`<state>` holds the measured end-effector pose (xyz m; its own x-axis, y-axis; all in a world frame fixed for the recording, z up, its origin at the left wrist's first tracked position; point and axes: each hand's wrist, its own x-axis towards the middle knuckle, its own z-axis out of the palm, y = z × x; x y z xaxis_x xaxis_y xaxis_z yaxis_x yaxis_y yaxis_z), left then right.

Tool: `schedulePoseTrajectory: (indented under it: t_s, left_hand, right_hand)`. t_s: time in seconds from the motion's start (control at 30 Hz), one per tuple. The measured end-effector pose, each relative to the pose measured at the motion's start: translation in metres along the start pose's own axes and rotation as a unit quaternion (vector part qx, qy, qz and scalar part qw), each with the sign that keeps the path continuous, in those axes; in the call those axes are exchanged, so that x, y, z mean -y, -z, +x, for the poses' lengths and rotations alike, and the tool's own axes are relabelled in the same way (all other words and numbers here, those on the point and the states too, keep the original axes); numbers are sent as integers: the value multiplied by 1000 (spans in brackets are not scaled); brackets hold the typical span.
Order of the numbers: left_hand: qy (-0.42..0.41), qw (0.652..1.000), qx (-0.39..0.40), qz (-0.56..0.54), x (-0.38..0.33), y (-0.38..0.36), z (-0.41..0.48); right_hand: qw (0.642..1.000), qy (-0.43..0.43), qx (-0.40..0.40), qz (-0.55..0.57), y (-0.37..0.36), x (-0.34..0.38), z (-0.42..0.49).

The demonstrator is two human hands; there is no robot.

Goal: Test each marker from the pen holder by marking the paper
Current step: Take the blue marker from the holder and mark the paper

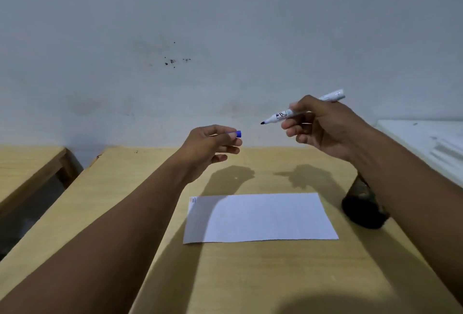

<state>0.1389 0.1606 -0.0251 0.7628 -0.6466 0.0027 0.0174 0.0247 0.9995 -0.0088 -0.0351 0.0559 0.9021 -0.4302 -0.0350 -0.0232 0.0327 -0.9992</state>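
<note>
Right hand (323, 126) grips an uncapped white marker (300, 109), tip angled down-left, raised well above the paper (260, 217). Left hand (213, 146) pinches the blue cap (236, 134), held clear so the tip is free to write. Paper lies flat on the wooden table (250, 276), small marks at its far-left corner. Dark pen holder (360, 203) stands just beside the paper, under the right forearm.

Paper (260, 217) lies on the table (250, 276), pen holder (360, 209) beside its right edge.
</note>
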Motion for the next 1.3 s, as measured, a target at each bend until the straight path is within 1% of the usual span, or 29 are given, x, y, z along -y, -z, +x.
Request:
schedulePoseTrajectory:
  t_s: [0.1,0.2,0.3,0.53,0.67,0.73,0.8,0.9,0.97,1.07,1.13,1.2,1.23,1.3]
  left_hand:
    - [1,998,57,-13,-7,-39,10]
    - [2,995,99,-18,-13,-75,14]
    - [2,993,119,-23,-17,-102,15]
    - [-2,991,130,-18,-22,-137,16]
    - [-20,992,116,-52,-24,-147,19]
    - [-26,991,121,-53,-25,-149,20]
    - [-27,989,125,-73,-26,-153,20]
    - [-35,986,114,-120,-29,-161,22]
    - [-39,986,109,-118,-29,-166,23]
    - [-38,988,119,-93,-28,-166,25]
    - [-37,990,123,-65,-29,-164,27]
    - [-37,992,113,-51,-32,-160,31]
    - [-37,992,108,-45,-34,-157,34]
    - [-46,993,106,-12,-36,-154,38]
  right_hand:
    - [999,3,-43,-19,39,7,-15]
    - [997,-6,-78,17,68,5,-28]
    - [995,-10,-91,43,86,-1,-36]
    - [994,-12,-94,58,102,-13,-40]
    - [994,1,-72,82,110,-16,-39]
    - [995,-1,-60,85,115,-17,-39]
    - [992,-2,-56,116,118,-20,-39]
    - [979,5,-53,199,118,-28,-39]
    - [976,10,-54,209,120,-32,-38]
    - [983,11,-55,174,127,-30,-38]
    - [994,-4,-28,106,138,-22,-41]
    - [999,-33,14,12,155,-13,-45]
    - [998,-44,15,-33,165,-9,-46]
    - [991,-49,-39,-120,183,-5,-47]
